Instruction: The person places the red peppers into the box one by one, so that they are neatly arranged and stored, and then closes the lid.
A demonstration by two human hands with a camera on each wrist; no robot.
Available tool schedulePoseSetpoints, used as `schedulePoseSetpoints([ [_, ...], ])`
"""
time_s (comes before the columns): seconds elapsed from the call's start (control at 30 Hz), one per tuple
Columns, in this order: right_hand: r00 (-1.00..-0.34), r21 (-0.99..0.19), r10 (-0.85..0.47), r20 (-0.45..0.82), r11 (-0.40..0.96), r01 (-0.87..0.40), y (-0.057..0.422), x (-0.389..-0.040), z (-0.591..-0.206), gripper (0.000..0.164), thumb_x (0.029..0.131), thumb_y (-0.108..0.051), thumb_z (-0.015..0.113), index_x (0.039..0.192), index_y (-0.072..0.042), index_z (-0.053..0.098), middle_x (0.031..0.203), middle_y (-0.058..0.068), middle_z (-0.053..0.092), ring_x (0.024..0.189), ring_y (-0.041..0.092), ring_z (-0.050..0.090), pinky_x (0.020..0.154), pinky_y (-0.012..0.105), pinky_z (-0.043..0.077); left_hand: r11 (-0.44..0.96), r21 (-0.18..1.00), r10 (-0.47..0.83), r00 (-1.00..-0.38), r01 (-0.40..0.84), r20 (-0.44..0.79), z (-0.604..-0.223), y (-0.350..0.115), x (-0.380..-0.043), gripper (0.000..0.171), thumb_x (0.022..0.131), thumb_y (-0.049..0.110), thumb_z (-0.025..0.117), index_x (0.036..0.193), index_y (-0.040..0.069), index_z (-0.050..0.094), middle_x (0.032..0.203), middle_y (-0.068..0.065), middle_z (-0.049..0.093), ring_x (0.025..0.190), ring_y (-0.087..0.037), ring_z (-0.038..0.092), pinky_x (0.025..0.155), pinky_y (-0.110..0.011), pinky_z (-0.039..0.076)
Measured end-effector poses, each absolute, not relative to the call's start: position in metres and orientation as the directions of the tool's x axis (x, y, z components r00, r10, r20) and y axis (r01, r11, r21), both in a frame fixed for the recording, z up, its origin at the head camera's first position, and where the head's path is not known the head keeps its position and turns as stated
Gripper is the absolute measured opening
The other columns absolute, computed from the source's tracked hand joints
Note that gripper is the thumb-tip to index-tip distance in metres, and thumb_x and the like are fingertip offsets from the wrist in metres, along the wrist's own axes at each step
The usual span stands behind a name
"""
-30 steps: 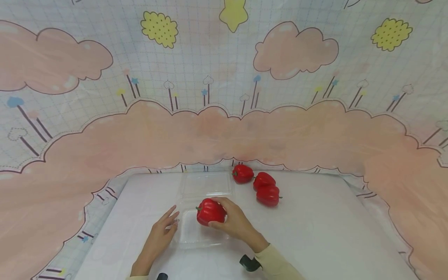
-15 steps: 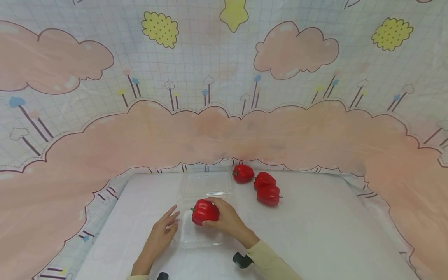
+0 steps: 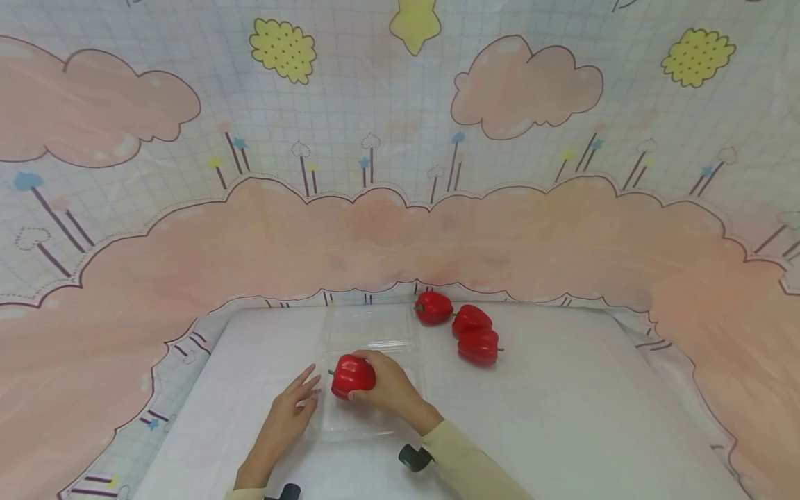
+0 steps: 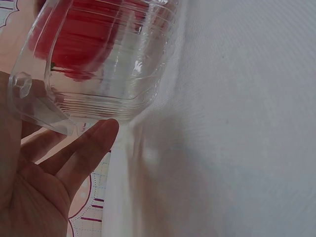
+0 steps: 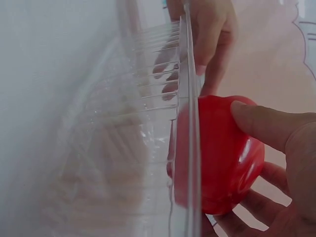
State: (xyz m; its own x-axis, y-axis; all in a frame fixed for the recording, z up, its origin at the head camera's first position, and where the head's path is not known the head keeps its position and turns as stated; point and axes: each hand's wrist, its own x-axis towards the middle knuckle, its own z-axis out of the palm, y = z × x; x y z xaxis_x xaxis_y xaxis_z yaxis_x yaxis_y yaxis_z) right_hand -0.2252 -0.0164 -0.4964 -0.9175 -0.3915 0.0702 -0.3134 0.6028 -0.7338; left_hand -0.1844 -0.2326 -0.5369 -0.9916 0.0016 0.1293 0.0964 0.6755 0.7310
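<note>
My right hand (image 3: 390,385) grips a red bell pepper (image 3: 353,377) between thumb and fingers, its green stem turned to the left. The pepper is over the left part of a clear plastic clamshell box (image 3: 359,423), whose lid (image 3: 369,326) lies folded back behind it. In the right wrist view the pepper (image 5: 224,153) is at the box's rim, its lower part showing through the clear wall. My left hand (image 3: 292,413) has its fingers extended beside the box's left side. In the left wrist view, those fingertips (image 4: 106,131) are right at the box's wall (image 4: 106,106).
Three more red bell peppers lie at the back right: one beside the lid (image 3: 433,308), one in the middle (image 3: 471,321) and one nearer (image 3: 478,346). The white table (image 3: 562,403) ends at a patterned cloth backdrop (image 3: 400,243).
My right hand has carried the pepper to the left over the box. The left hand and the other peppers have stayed in place.
</note>
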Motion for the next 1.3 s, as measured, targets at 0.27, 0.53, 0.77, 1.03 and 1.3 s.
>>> schedulePoseSetpoints([
  [0.27,-0.929,-0.75,-0.368,0.029,0.606,-0.263,-0.026,-0.231,-0.496,0.071,0.076,-0.023,0.084,0.139,-0.022,0.051,0.137,0.0,0.058,0.126,0.023,0.054,0.096,0.043,0.058,0.664,0.741,0.008,-0.993,0.096,0.122,-0.536,-0.232,-0.185,0.05,0.095,0.007,0.06,0.144,0.008,0.049,0.152,-0.013,0.046,0.119,-0.032,0.064,0.089,-0.037,0.06],
  [0.53,-0.935,-0.749,-0.356,0.003,0.618,-0.238,-0.032,-0.237,-0.504,0.071,0.075,-0.022,0.086,0.137,-0.022,0.052,0.134,0.0,0.058,0.124,0.022,0.054,0.095,0.041,0.059,0.665,0.741,0.004,-0.992,0.095,0.123,-0.536,-0.232,-0.184,0.052,0.095,0.009,0.06,0.145,0.009,0.048,0.149,-0.016,0.049,0.118,-0.033,0.064,0.089,-0.038,0.06],
  [0.77,-0.937,-0.758,-0.35,-0.015,0.615,-0.217,-0.036,-0.24,-0.508,0.069,0.074,-0.019,0.086,0.135,-0.02,0.054,0.13,0.003,0.057,0.121,0.023,0.055,0.091,0.042,0.06,0.657,0.75,0.003,-0.995,0.08,0.103,-0.533,-0.231,-0.182,0.052,0.096,0.009,0.059,0.146,0.009,0.047,0.148,-0.017,0.049,0.119,-0.034,0.064,0.089,-0.038,0.06],
  [1.03,-0.934,-0.74,-0.358,-0.004,0.629,-0.239,-0.04,-0.243,-0.512,0.068,0.074,-0.02,0.086,0.135,-0.019,0.054,0.13,0.001,0.058,0.12,0.022,0.056,0.094,0.04,0.059,0.661,0.745,0.001,-0.994,0.082,0.109,-0.532,-0.23,-0.182,0.051,0.096,0.008,0.058,0.145,0.008,0.047,0.148,-0.017,0.05,0.118,-0.033,0.065,0.089,-0.037,0.06],
  [1.3,-0.934,-0.72,-0.355,0.023,0.643,-0.262,-0.043,-0.244,-0.511,0.065,0.073,-0.019,0.086,0.132,-0.018,0.058,0.126,0.003,0.058,0.116,0.022,0.057,0.093,0.041,0.059,0.66,0.747,-0.002,-0.994,0.081,0.109,-0.532,-0.231,-0.183,0.05,0.096,0.009,0.059,0.145,0.009,0.048,0.149,-0.016,0.049,0.118,-0.032,0.065,0.089,-0.036,0.06],
])
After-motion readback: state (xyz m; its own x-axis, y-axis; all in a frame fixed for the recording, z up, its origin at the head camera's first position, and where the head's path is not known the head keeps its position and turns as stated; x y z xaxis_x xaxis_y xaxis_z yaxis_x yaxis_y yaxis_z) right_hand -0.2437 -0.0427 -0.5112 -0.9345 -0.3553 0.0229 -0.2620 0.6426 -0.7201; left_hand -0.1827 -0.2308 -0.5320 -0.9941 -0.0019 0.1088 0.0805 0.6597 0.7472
